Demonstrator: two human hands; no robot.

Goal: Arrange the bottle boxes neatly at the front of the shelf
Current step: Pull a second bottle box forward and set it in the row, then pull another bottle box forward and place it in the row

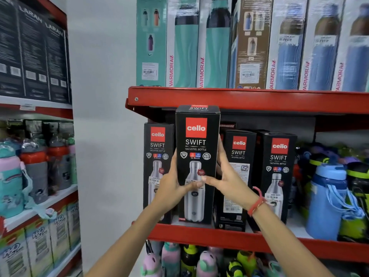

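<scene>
A tall black Cello Swift bottle box (196, 148) stands upright at the front of the red shelf (249, 239). My left hand (172, 188) grips its left side and my right hand (229, 179) grips its right side, thumbs meeting across the front. A second black box (157, 152) stands just left of it, set slightly further back. To the right stand two more: one (238, 156) turned with its side label forward, and one (279, 168) facing front. The held box's top nearly touches the shelf above (249, 99).
Blue and green loose bottles (327, 196) crowd the right end of the same shelf. Varmora boxes (249, 47) fill the shelf above, small colourful bottles (189, 260) the one below. A second rack (40, 156) with bottles and boxes stands to the left.
</scene>
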